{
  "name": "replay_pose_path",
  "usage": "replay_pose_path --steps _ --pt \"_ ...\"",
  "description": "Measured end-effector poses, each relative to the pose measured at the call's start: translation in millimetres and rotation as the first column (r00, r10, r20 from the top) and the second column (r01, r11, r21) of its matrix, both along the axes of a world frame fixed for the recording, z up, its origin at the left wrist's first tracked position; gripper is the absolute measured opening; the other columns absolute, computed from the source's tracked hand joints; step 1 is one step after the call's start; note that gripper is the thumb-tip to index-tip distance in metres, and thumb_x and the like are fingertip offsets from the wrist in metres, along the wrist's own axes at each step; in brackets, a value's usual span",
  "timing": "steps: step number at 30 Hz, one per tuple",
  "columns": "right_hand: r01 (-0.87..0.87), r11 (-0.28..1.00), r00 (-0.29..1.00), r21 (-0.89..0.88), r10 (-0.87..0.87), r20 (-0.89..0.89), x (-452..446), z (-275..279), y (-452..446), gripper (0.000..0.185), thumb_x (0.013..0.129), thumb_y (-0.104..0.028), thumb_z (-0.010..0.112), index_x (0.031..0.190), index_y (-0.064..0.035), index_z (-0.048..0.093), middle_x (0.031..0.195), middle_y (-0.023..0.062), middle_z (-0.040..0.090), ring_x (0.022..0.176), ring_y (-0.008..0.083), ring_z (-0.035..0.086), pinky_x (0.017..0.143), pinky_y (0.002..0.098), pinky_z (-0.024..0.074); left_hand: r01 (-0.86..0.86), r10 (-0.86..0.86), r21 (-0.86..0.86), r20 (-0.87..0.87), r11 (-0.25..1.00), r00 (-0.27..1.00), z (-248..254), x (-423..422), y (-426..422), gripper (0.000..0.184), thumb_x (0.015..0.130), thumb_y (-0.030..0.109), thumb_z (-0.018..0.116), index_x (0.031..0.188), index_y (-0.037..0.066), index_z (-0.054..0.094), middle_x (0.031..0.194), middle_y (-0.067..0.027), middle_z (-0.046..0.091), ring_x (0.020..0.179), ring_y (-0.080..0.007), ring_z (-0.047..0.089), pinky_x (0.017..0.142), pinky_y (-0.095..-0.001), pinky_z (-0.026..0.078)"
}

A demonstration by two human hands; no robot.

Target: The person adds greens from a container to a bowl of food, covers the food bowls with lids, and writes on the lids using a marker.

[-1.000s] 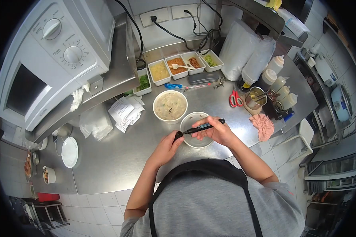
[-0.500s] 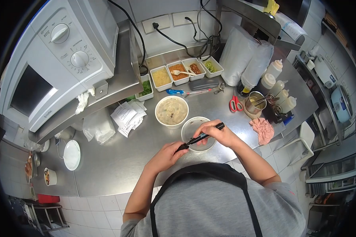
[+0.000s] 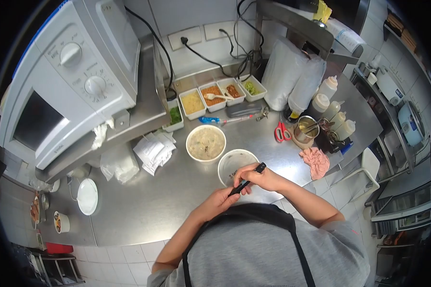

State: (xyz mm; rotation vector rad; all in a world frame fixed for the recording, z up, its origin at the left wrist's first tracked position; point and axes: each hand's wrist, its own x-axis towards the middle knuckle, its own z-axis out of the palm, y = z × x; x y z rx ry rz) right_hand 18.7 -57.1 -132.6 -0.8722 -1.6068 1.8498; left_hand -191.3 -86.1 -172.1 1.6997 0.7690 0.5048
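A black marker pen (image 3: 244, 183) is held slanted between both hands, close to my body. My right hand (image 3: 262, 178) is closed around its upper part, with the tip end of the pen sticking out past the fingers. My left hand (image 3: 221, 200) grips the lower end, where the cap is. Just beyond the hands lies a round, translucent lid (image 3: 231, 161) with a white rim and dark handwriting, partly covered by my right hand. Left of it stands a white bowl (image 3: 206, 142) of pale porridge-like food with dark bits in the middle.
Topping tubs (image 3: 193, 104) line the back, with a blue-handled tool (image 3: 209, 119) before them. Red scissors (image 3: 282, 132), a metal pot (image 3: 305, 128), squeeze bottles (image 3: 328, 87) and a pink cloth (image 3: 315, 162) stand right. Papers (image 3: 154, 150) and a microwave (image 3: 74, 81) are left.
Both hands have drawn back from the lid, toward my body. The pen and the cap end, held slightly apart before, are now together. Handwriting on the lid is now uncovered.
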Motion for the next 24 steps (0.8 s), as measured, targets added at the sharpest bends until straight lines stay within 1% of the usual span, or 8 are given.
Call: replay_pose_path --steps 3,5,7,9,12,16,20,24 --pt "0.194 0.981 0.981 0.021 -0.194 -0.030 23 3 11 0.025 0.093 -0.026 0.052 0.093 -0.0019 0.061 0.061 0.0040 0.055 0.051 0.0078 0.047 0.049 0.0219 0.0384 -0.394 0.388 0.256 0.075 0.883 0.919 6 2 15 0.030 0.093 0.024 0.052 0.109 -0.001 0.053 0.093 -0.0135 0.052 0.086 -0.0263 0.052 0.077 -0.0322 0.042" --pt "0.487 0.872 0.870 0.055 -0.479 -0.114 41 -16 21 0.016 0.088 -0.017 0.060 0.099 -0.0053 0.060 0.071 0.0009 0.056 0.056 0.0075 0.047 0.052 0.0222 0.0390 -0.596 0.716 0.559 0.006 0.576 0.698 -53 -7 35 0.035 0.091 0.028 0.053 0.108 -0.003 0.054 0.085 -0.0138 0.052 0.082 -0.0247 0.053 0.077 -0.0319 0.043" --pt "0.449 0.686 0.779 0.572 -0.614 0.125 61 -55 34 0.030 0.081 -0.015 0.067 0.109 -0.0087 0.058 0.085 -0.0005 0.057 0.067 0.0102 0.051 0.060 0.0243 0.0415 -0.587 0.589 0.057 -0.114 0.808 0.800 -112 -8 54 0.042 0.092 0.031 0.051 0.112 -0.006 0.054 0.085 -0.0135 0.057 0.083 -0.0225 0.055 0.081 -0.0324 0.044" --pt "0.276 0.762 0.757 0.586 -0.548 0.356 76 -71 28 0.055 0.075 -0.006 0.062 0.128 -0.0123 0.048 0.099 0.0129 0.061 0.075 0.0231 0.059 0.066 0.0311 0.0473 -0.649 0.689 -0.289 0.053 0.704 0.723 -128 19 49 0.043 0.095 0.032 0.047 0.112 -0.006 0.055 0.090 -0.0134 0.062 0.086 -0.0198 0.056 0.082 -0.0325 0.044" --pt "0.355 0.573 0.575 0.739 -0.757 0.311 106 -105 12 0.062 0.073 -0.009 0.062 0.132 -0.0071 0.042 0.120 0.0210 0.052 0.101 0.0358 0.055 0.089 0.0406 0.0453 -0.722 0.765 -0.267 0.116 0.639 0.634 -83 40 39 0.039 0.097 0.026 0.042 0.118 -0.005 0.054 0.104 -0.0116 0.061 0.094 -0.0159 0.053 0.087 -0.0295 0.042" --pt "0.458 0.240 -0.250 0.856 -0.889 0.384 161 -135 -18 0.054 0.077 -0.017 0.062 0.128 -0.0063 0.047 0.117 0.0195 0.050 0.117 0.0359 0.042 0.097 0.0494 0.0321 -0.635 0.736 -0.379 0.260 0.673 0.626 -102 39 38 0.035 0.097 0.021 0.045 0.119 -0.004 0.053 0.108 -0.0107 0.060 0.098 -0.0145 0.052 0.088 -0.0284 0.041" --pt "0.195 0.086 -0.344 0.977 -0.927 0.151 204 -179 -22 0.028 0.073 -0.009 0.064 0.100 -0.0048 0.063 0.107 0.0112 0.055 0.113 0.0314 0.047 0.093 0.0425 0.0337 -0.605 0.745 -0.454 0.246 0.654 0.620 -34 24 41 0.035 0.095 0.023 0.048 0.120 -0.002 0.051 0.109 -0.0122 0.059 0.099 -0.0173 0.055 0.088 -0.0305 0.043" --pt "0.360 0.076 -0.173 0.930 -0.974 0.146 218 -172 -22 0.016 0.070 -0.009 0.066 0.086 -0.0052 0.066 0.101 0.0108 0.058 0.110 0.0291 0.050 0.090 0.0421 0.0372 -0.603 0.792 -0.515 0.421 0.610 0.441 15 -14 84 0.033 0.096 0.024 0.046 0.118 -0.002 0.049 0.113 -0.0142 0.057 0.103 -0.0243 0.057 0.088 -0.0375 0.049"
